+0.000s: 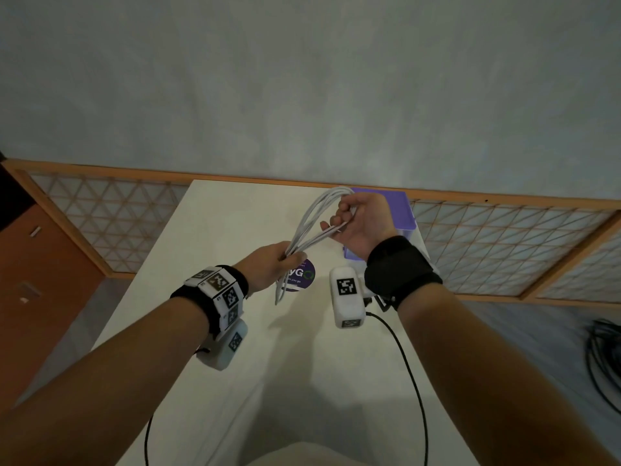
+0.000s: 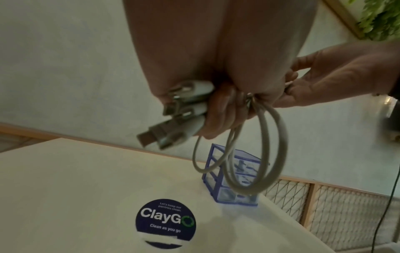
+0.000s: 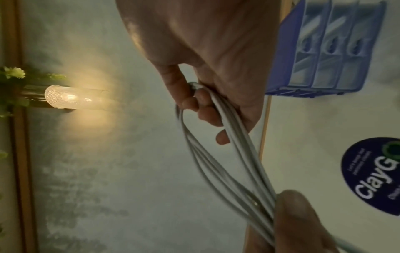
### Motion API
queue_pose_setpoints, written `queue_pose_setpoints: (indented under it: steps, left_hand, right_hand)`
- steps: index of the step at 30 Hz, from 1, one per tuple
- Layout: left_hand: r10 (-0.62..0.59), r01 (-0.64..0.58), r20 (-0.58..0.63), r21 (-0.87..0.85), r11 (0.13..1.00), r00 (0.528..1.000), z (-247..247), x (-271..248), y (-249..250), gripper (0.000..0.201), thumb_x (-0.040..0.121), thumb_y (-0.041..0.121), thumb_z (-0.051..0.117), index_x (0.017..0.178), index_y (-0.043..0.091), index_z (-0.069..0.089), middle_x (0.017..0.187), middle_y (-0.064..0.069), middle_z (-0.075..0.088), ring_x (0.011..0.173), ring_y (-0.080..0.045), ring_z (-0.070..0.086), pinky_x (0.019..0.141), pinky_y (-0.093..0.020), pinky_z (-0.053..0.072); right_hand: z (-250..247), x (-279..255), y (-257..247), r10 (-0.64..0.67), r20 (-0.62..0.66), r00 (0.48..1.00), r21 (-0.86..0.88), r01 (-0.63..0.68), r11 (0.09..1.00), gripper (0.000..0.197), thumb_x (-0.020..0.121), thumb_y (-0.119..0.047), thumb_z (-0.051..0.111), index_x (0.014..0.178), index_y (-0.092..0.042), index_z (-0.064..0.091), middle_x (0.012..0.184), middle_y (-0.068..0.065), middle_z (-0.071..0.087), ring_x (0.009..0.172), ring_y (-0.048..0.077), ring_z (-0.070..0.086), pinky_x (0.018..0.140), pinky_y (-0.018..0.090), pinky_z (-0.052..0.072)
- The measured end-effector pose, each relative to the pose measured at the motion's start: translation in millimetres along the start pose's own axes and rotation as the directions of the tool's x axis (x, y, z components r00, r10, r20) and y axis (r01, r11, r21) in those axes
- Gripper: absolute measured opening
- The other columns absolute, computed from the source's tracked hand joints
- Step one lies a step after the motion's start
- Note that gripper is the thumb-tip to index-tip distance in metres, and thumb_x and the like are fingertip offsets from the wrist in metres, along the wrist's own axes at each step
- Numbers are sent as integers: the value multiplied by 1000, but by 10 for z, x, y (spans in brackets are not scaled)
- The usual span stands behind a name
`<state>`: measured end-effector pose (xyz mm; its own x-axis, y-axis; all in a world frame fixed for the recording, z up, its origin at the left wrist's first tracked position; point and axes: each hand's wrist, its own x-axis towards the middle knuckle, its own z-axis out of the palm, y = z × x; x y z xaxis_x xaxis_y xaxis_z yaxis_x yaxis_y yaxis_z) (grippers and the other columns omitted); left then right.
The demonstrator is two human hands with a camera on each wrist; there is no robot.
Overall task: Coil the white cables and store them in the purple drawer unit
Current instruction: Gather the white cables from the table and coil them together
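A bundle of white cables [image 1: 311, 223] is stretched in long loops between both hands above the white table [image 1: 215, 230]. My left hand [image 1: 284, 255] grips the lower end, where USB plugs [image 2: 173, 119] stick out of the fist and loops [image 2: 255, 154] hang below. My right hand [image 1: 346, 213] holds the upper end of the loops [image 3: 218, 150] with curled fingers. The purple drawer unit [image 1: 400, 210] stands at the table's far right, partly hidden behind the right hand; its clear drawers [image 3: 329, 51] are closed.
A round dark "ClayGo" sticker [image 1: 302, 275] lies on the table under the hands. Black cords [image 1: 406, 364] run from the wrist cameras. A lattice railing [image 1: 504, 243] borders the table's far side. Dark cables [image 1: 605, 358] lie on the floor at right.
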<state>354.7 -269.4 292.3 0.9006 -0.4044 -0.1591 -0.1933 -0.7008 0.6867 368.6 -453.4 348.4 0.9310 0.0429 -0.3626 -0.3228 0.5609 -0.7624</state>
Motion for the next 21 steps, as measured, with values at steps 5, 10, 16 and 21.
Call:
queue_pose_setpoints:
  steps: [5,10,16,21]
  left_hand:
    - [-33,31,42,48,998,999,24,-25,-64,32,97,46,36,70,30,41,67,7,47,61,-8,43,60,-23,35]
    - [-71,69,118,20,997,990,43,-33,-67,32,97,47,36,80,23,48,71,5,46,65,-11,43,62,-22,35]
    - [-3,11,151,-52,999,989,148,15,-44,27,92,53,41,85,29,50,71,6,48,65,-21,49,65,-40,42]
    - [-116,109,25,187,976,993,219,70,-80,38,80,73,32,65,43,48,78,-3,37,82,-27,42,79,-41,39]
  right_hand:
    - [-100,-8,50,28,76,997,-123,-18,992,18,82,-13,45,65,-11,45,52,3,30,51,20,37,87,44,51]
    - [-209,54,46,70,74,995,-163,-57,985,29,84,-33,57,64,-12,50,50,1,33,53,21,42,87,44,53]
    - [-165,130,110,-44,-23,999,-117,41,992,39,92,-42,53,64,-18,43,47,-6,31,56,14,36,75,35,47]
    - [-82,142,70,-88,-12,996,-118,86,989,39,94,-44,49,66,-18,42,50,-6,29,57,13,35,76,35,44]
